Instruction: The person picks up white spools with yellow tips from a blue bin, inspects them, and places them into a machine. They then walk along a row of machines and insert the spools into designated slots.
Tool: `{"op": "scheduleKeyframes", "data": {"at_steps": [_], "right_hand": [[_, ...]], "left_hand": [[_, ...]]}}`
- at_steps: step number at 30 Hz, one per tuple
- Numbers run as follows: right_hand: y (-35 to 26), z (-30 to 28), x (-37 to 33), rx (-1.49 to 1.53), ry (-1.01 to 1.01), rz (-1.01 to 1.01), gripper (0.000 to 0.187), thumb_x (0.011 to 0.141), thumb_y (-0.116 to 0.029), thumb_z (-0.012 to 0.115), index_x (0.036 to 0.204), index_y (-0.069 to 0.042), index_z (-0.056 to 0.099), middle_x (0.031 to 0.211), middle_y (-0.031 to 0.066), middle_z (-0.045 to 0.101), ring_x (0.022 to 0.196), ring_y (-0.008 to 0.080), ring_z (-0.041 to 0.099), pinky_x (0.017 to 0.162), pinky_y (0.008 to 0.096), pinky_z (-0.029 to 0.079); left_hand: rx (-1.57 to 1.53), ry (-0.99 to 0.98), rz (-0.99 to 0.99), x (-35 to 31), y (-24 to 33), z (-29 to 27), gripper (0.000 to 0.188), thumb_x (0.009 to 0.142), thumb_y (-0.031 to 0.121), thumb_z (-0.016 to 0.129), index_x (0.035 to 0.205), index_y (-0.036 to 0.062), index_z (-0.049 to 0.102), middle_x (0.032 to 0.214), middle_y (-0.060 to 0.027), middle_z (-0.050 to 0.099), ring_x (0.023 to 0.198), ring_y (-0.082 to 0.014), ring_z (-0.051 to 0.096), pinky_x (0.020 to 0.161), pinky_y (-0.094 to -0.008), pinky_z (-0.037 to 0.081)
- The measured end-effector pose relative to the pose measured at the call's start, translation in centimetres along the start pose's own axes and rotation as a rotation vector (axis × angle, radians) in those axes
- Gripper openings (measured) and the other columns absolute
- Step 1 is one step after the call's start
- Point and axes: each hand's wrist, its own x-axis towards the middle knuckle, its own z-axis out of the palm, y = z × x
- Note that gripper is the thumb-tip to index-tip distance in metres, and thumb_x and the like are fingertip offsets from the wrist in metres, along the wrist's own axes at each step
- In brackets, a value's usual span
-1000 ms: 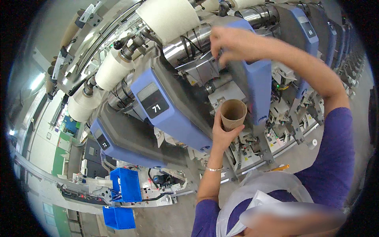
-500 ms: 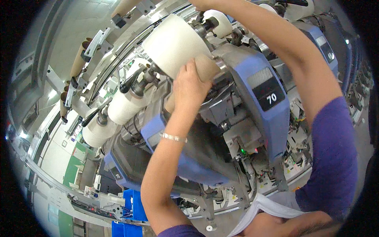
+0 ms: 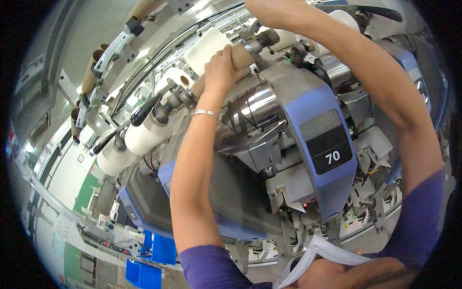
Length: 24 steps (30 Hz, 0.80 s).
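My left hand (image 3: 221, 73) is wrapped around a brown cardboard tube (image 3: 243, 56). The tube lies between the two dark end holders of a winding machine's cradle (image 3: 267, 38), above a shiny metal drum (image 3: 257, 103). Just behind it, a white yarn package (image 3: 208, 48) rests farther back, partly hidden by my fingers. At the top edge my right hand (image 3: 264, 12) is beside the right end of the cradle. The picture's edge cuts it off, so its fingers and anything in them are hidden.
A blue and grey machine housing (image 3: 320, 125) stands right of the drum. More white yarn packages (image 3: 144, 137) sit in cradles with black handles (image 3: 146, 110) at left. Brown tubes (image 3: 90, 79) hang on a rack upper left. Blue bins (image 3: 144, 274) are low at left.
The white yarn package has gone from the cradle to farther back. My left hand has moved up with the tube, which now sits between the holders, uncovering the drum.
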Motion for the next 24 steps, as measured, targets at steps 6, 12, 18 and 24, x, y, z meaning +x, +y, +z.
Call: {"op": "scheduleKeyframes", "data": {"at_steps": [6,12,18,24], "right_hand": [[-1.7,0.0,-0.6,-0.061,0.143,0.054,0.012,0.065,-0.016,0.061,0.069,-0.006,0.067,0.068,0.0127,0.064,0.065,0.0273,0.064,0.058,0.0393,0.051],[-1.6,0.8,-0.3,-0.018,0.086,0.133,0.013,0.069,-0.016,0.057,0.067,-0.007,0.066,0.067,0.0131,0.064,0.065,0.0276,0.064,0.057,0.0401,0.05],[-2.0,2.1,-1.2,0.023,0.192,0.126,0.012,0.067,-0.015,0.057,0.065,-0.007,0.065,0.068,0.0143,0.063,0.067,0.0286,0.063,0.06,0.0415,0.048],[-5.2,-0.2,-6.5,0.121,-0.219,0.417,0.029,0.075,-0.013,0.061,0.102,-0.008,0.056,0.097,0.0103,0.052,0.091,0.0281,0.053,0.076,0.0361,0.046]], "left_hand": [[-0.053,-0.018,0.093,-0.7,-0.6,-1.1,0.075,0.061,0.024,0.076,0.124,0.0041,0.041,0.105,-0.0165,0.057,0.097,-0.0338,0.055,0.084,-0.0393,0.044],[-0.131,-0.005,-0.038,-2.8,4.0,-4.9,0.053,0.071,0.024,0.069,0.111,-0.0005,0.046,0.094,-0.023,0.058,0.09,-0.0331,0.058,0.077,-0.0414,0.047],[-0.583,0.1,-0.155,-22.3,18.9,-5.2,0.029,0.078,0.018,0.063,0.105,0.0099,0.056,0.071,-0.0127,0.061,0.06,-0.0281,0.06,0.052,-0.0374,0.048],[-1.791,-0.873,-0.719,-42.0,32.0,3.6,0.02,0.087,0.017,0.054,0.104,0.0068,0.058,0.071,-0.0038,0.059,0.065,-0.0143,0.06,0.054,-0.0285,0.047]]}}
